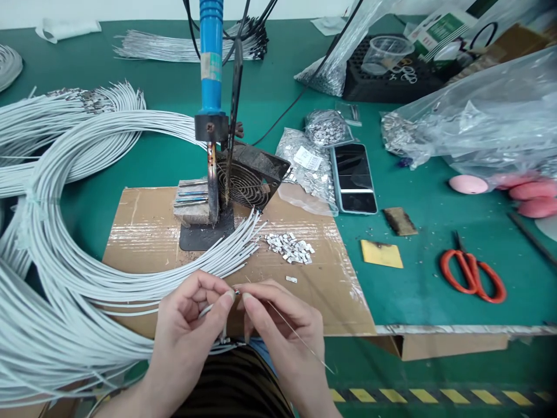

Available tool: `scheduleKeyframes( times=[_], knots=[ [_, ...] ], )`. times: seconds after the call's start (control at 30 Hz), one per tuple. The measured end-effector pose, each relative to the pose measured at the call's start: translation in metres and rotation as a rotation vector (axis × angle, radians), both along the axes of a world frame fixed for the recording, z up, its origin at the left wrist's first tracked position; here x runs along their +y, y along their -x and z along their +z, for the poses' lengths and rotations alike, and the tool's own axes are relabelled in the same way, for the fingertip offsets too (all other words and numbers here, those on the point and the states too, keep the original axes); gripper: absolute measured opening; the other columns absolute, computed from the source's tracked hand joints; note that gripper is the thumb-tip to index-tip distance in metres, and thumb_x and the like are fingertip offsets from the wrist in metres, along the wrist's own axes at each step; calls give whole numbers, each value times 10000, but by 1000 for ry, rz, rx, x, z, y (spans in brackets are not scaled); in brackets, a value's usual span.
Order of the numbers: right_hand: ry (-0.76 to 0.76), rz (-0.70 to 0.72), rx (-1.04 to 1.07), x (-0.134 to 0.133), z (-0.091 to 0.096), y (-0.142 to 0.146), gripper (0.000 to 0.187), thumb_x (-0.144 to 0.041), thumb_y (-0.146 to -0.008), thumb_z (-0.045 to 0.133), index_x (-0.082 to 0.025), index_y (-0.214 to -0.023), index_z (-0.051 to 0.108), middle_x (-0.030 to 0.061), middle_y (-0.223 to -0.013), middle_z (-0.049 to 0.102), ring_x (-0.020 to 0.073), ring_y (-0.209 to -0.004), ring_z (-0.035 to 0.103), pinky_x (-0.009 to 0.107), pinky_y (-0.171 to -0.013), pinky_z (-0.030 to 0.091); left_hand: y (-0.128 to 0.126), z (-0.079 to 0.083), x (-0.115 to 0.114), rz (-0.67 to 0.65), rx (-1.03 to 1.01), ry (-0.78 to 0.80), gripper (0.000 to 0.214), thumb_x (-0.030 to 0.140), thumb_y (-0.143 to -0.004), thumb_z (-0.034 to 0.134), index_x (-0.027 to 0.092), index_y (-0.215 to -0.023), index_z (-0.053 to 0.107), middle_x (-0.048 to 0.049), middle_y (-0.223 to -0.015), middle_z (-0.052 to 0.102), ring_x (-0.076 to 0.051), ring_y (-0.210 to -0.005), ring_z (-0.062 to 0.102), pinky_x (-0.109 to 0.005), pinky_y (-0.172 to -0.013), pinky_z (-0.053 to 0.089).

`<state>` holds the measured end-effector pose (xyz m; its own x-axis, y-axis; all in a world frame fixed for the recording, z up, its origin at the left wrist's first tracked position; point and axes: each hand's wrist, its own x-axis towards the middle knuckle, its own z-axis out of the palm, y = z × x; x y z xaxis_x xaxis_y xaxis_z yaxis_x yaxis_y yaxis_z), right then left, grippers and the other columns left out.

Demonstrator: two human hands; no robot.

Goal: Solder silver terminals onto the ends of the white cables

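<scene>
Near the front edge of the cardboard, my left hand [191, 325] is closed in a pinch on the end of a white cable [206, 310]. A tiny metal piece [237, 292] shows between the fingertips of both hands; its exact shape is too small to make out. My right hand [282, 325] is also pinched, its fingertips meeting the left ones. From its fingers a thin solder-like wire [300, 339] slants down across the palm. Just beyond lie a single metal terminal [291, 279] and a pile of such terminals [289, 248].
A blue-handled soldering iron [212, 64] stands upright over a block [191, 212], beside a black fan [255, 174]. Coiled white cables [47, 232] fill the left. At right are a phone [354, 177], yellow sponge [382, 254], red-handled scissors [472, 273] and plastic bags [487, 116].
</scene>
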<state>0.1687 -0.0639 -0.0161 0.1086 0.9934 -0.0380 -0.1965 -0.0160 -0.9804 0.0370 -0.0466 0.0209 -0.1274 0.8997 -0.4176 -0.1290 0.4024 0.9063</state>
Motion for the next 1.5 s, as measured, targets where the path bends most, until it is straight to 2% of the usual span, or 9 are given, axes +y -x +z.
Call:
scheduleKeyframes(
  times=[0.17, 0.33, 0.57, 0.83, 1.03, 1.23, 1.43, 1.5],
  knots=[
    [-6, -65, -50, 0, 1, -2, 158, -198, -959, 713, -277, -985, 848, 3, -763, 703, 89, -523, 572, 193, -481, 483, 0, 5, 4, -20, 40, 26, 164, 235, -729, 862, 167, -696, 716, 68, -548, 517, -72, -523, 333, -167, -477, 278],
    [-38, -77, -100, 0, 0, -4, 125, -188, -925, 745, -246, -936, 856, 21, -740, 711, 113, -537, 575, 220, -472, 475, 5, 5, 7, -86, -17, 65, 208, 293, -775, 848, 159, -710, 702, 91, -530, 444, -64, -509, 222, -180, -456, 182],
    [-77, -66, -130, 0, 1, -4, 189, -134, -901, 749, -273, -947, 869, 21, -728, 738, 132, -562, 608, 232, -484, 483, 10, 2, 6, -129, -65, 108, 272, 368, -788, 855, 160, -719, 693, 89, -533, 435, -68, -504, 180, -214, -453, 126],
    [-85, -57, -126, 1, 0, -5, 220, -107, -890, 751, -285, -948, 865, 15, -739, 754, 129, -576, 611, 226, -499, 483, 9, 3, 8, -139, -79, 123, 316, 397, -765, 881, 157, -708, 683, 84, -540, 436, -60, -496, 191, -213, -450, 118],
    [-90, 34, -136, 4, -3, -11, 211, -115, -906, 740, -286, -950, 855, -1, -725, 740, 116, -568, 593, 222, -501, 465, 10, 2, 9, -165, -63, 113, 286, 359, -758, 890, 163, -708, 688, 106, -516, 381, -58, -491, 174, -202, -451, 121],
    [-124, -29, -171, 3, -3, -12, 246, -88, -897, 734, -289, -966, 857, 5, -751, 756, 130, -591, 624, 240, -520, 479, 9, 2, 11, -162, -112, 142, 288, 356, -765, 875, 161, -720, 668, 104, -516, 411, -48, -473, 182, -203, -449, 92],
    [-148, -24, -220, 2, 0, -11, 284, -65, -893, 729, -307, -982, 847, -9, -763, 771, 146, -639, 659, 266, -595, 527, 9, 2, 11, -156, -110, 138, 272, 350, -767, 869, 165, -709, 679, 107, -511, 403, -52, -471, 184, -200, -444, 100],
    [-199, -21, -277, 1, 0, -12, 336, -29, -887, 716, -309, -1032, 833, -6, -797, 779, 149, -654, 664, 273, -599, 533, 8, 1, 11, -149, -107, 140, 266, 343, -765, 871, 166, -708, 681, 107, -513, 408, -53, -475, 181, -193, -443, 105]
  ],
)
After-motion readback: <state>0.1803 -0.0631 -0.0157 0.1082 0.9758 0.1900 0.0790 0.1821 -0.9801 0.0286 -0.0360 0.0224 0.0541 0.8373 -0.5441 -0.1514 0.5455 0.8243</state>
